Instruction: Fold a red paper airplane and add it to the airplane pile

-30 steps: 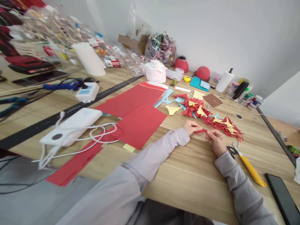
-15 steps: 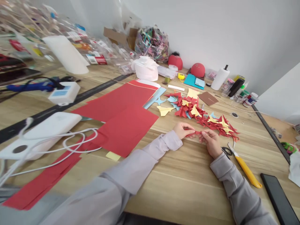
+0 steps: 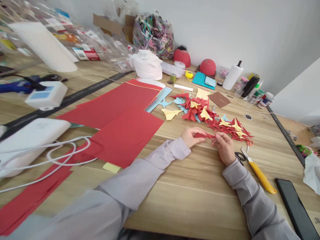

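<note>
A small folded piece of red paper [image 3: 206,136] is stretched between my two hands, above the wooden table. My left hand [image 3: 192,136] pinches its left end between thumb and fingers. At the other end, my right hand [image 3: 224,145] grips it with thumb and forefinger. Fingers cover parts of the paper, so its full shape is hidden. Just beyond the hands lies a heap of folded red, yellow and blue paper pieces [image 3: 191,115]. A yellow folded paper plane [image 3: 171,114] rests at the heap's left side.
Large red sheets [image 3: 130,136] spread left of my hands, with red strips [image 3: 37,196] and a white power bank-like box [image 3: 35,140] with cables. To the right lie a yellow-handled cutter [image 3: 261,176], black scissors [image 3: 240,156] and a black phone [image 3: 291,203]. Bottles and bags line the back.
The view has shifted, so most things sit further left. Both hands still hold the red paper, and more of it shows at the left hand's fingers.
</note>
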Demonstrator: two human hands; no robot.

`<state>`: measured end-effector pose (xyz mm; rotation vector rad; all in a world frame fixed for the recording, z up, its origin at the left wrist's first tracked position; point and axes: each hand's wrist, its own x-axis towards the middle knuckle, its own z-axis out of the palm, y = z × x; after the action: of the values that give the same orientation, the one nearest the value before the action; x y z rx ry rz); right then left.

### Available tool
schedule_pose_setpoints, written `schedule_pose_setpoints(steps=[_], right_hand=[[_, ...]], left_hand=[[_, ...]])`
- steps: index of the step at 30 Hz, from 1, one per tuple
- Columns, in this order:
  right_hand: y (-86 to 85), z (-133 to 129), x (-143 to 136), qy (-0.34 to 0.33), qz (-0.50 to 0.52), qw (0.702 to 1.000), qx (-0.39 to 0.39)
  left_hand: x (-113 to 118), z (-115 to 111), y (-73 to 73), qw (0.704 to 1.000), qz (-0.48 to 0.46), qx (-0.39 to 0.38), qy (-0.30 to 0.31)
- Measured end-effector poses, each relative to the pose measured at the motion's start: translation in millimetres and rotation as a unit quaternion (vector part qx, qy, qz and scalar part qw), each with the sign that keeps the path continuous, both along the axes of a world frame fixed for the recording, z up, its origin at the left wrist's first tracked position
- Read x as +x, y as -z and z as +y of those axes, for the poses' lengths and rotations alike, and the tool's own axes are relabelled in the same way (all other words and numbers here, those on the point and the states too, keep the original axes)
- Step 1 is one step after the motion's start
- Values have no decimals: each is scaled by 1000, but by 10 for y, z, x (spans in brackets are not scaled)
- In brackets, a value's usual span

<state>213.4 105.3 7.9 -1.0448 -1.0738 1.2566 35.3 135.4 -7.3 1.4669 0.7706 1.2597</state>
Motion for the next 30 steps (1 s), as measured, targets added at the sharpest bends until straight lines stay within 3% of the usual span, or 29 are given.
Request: schedule_pose_setpoints(steps=[4,7,9,13,19,25,30], right_hand=[[15,-9,9,-15,-25,999,15],[31,-24,28,-41,-55,997,23],[32,-40,28,-65,-73,995,25],[7,-77,-19,-90,-75,993,24],[-35,-103,-72,-41,-49,997,41],[3,-95,-56,-55,-10,998,25],[3,-92,-49,-66,25,997,0]], left_hand=[[-28,-28,-66,998,-26,-46,29],[-50,-56,-122,964,-76,-192,169],[-44,-76,-142,935,-89,-265,217],[7,-108,-148,932,-103,-293,188],[46,-108,-139,941,-79,-258,203],[101,-124,-145,962,-72,-231,129],[143,-173,-113,950,-108,-257,143]])
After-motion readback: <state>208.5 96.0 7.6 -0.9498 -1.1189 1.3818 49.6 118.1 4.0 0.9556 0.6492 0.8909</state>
